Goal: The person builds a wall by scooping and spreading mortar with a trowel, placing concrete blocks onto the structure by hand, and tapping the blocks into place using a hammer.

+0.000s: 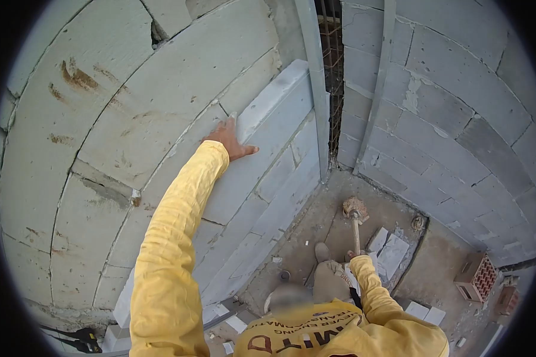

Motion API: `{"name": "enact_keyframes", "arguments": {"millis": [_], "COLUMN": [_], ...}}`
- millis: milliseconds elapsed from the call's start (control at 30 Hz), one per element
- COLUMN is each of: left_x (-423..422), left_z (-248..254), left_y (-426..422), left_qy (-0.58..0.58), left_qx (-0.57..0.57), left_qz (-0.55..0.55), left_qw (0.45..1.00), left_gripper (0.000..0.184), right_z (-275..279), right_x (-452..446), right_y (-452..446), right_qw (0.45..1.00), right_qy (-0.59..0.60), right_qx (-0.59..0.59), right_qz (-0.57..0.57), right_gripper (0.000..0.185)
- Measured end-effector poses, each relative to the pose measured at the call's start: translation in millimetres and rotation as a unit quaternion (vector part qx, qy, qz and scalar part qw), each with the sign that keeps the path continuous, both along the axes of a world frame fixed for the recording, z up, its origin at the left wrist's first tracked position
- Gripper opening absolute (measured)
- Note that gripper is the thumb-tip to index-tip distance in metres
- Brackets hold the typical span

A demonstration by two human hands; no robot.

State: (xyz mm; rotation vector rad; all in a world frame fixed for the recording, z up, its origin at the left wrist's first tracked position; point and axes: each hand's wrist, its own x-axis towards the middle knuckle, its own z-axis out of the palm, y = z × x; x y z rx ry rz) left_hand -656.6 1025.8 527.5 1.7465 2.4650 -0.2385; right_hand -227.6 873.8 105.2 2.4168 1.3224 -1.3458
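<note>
My left hand (231, 140) reaches out along the wall and rests on the upper edge of a pale grey block (259, 143), thumb and fingers apart. This block stands in a low course in front of a taller block wall (131, 119). Low on the right, my right hand (352, 256) is closed around the handle of a mallet (356, 211). The mallet's rounded, tan, worn-looking head points away from me, above the floor.
A metal upright (315, 89) stands by a dark gap with rebar in the corner. Another block wall (441, 125) rises at right. Cut block pieces (393, 253) and a red hollow brick (477, 278) lie on the floor. A black-and-yellow tool (89, 339) is at lower left.
</note>
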Motion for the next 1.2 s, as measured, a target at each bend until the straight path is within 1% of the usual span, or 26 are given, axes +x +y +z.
{"name": "enact_keyframes", "arguments": {"millis": [33, 133, 167, 200, 267, 300, 333, 367, 400, 433, 467, 500, 600, 700, 800, 900, 933, 967, 1000, 1033, 1067, 1100, 1133, 1167, 1200], "left_x": [5, 9, 7, 5, 4, -1, -8, -16, -21, -26, -33, -42, -46, -57, -65, -61, -58, -53, -46, -43, -44, -44, -44, -43, -43], "left_z": [0, -11, -13, -13, -11, -16, -25, -31, -22, -4, 7, 5, 31, 34, 26, 5, 2, -2, -9, -13, -13, -11, -8, -7, -6], "left_y": [16, 39, 40, 36, 27, 30, 32, 31, 28, 28, 28, 23, -3, -32, -58, -69, -71, -73, -72, -73, -76, -77, -79, -79, -81], "left_qy": [-0.008, -0.008, -0.002, -0.010, -0.022, -0.041, -0.061, -0.080, -0.158, -0.235, -0.309, -0.356, -0.401, -0.301, -0.269, -0.207, -0.175, -0.148, -0.126, -0.097, -0.064, -0.083, -0.100, -0.098, -0.094], "left_qx": [-0.002, -0.004, -0.002, 0.029, 0.096, 0.130, 0.164, 0.198, 0.179, 0.160, 0.145, 0.218, 0.153, 0.059, 0.016, -0.025, -0.025, -0.021, -0.018, -0.026, -0.033, -0.021, -0.012, -0.005, 0.003], "left_qz": [-0.011, -0.014, -0.014, -0.044, -0.112, -0.145, -0.177, -0.204, -0.144, -0.081, -0.018, -0.017, 0.019, -0.023, -0.018, -0.003, 0.001, -0.011, -0.030, -0.035, -0.034, -0.033, -0.024, -0.038, -0.047], "left_qw": [1.000, 1.000, 1.000, 0.999, 0.989, 0.980, 0.969, 0.955, 0.960, 0.955, 0.940, 0.909, 0.903, 0.952, 0.963, 0.978, 0.984, 0.989, 0.991, 0.994, 0.997, 0.996, 0.995, 0.994, 0.994], "left_gripper": [0.113, 0.104, 0.100, 0.091, 0.074, 0.064, 0.055, 0.047, 0.044, 0.042, 0.042, 0.053, 0.060, 0.065, 0.077, 0.095, 0.099, 0.104, 0.109, 0.110, 0.113, 0.112, 0.111, 0.109, 0.107], "right_z": [-16, -45, -56, -66, -33, -49, -71, -109, -130, -120, -91, -68, -71, -111, -106, -89, -78, -45, -44, -44, -43, -73, -106, -139, -110], "right_x": [-5, 10, 15, 22, 22, 30, 38, 48, 52, 49, 40, 33, 39, 62, 62, 42, 38, 26, 25, 24, 24, 32, 42, 52, 36], "right_y": [16, 52, 64, 69, 87, 89, 94, 100, 99, 97, 104, 107, 106, 102, 100, 99, 103, 96, 93, 91, 88, 81, 73, 65, 63], "right_qw": [0.996, 0.994, 0.994, 0.993, 0.992, 0.994, 0.996, 0.997, 0.997, 0.995, 0.992, 0.986, 0.985, 0.987, 0.988, 0.988, 0.988, 0.987, 0.985, 0.947, 0.885, 0.940, 0.979, 0.995, 0.997], "right_qy": [-0.074, -0.021, 0.026, 0.035, 0.054, 0.040, 0.027, 0.013, -0.001, 0.001, 0.002, 0.000, -0.002, -0.008, 0.048, -0.005, -0.025, 0.014, -0.021, -0.084, -0.142, -0.082, -0.009, 0.058, 0.022], "right_qx": [0.007, 0.031, 0.008, -0.006, -0.028, -0.006, -0.022, -0.039, -0.058, -0.094, -0.126, -0.157, -0.169, -0.149, -0.133, -0.152, -0.151, -0.135, -0.147, -0.137, -0.099, -0.082, -0.055, -0.020, -0.056], "right_qz": [0.052, 0.106, 0.104, 0.108, 0.107, 0.103, 0.081, 0.063, 0.049, 0.019, -0.013, -0.046, -0.035, 0.059, -0.057, -0.028, -0.035, -0.088, 0.086, 0.279, 0.432, 0.321, 0.197, 0.080, 0.055], "right_gripper": [0.058, 0.045, 0.045, 0.048, 0.053, 0.047, 0.047, 0.046, 0.045, 0.044, 0.043, 0.043, 0.041, 0.040, 0.042, 0.043, 0.044, 0.046, 0.045, 0.045, 0.048, 0.042, 0.040, 0.040, 0.042]}}
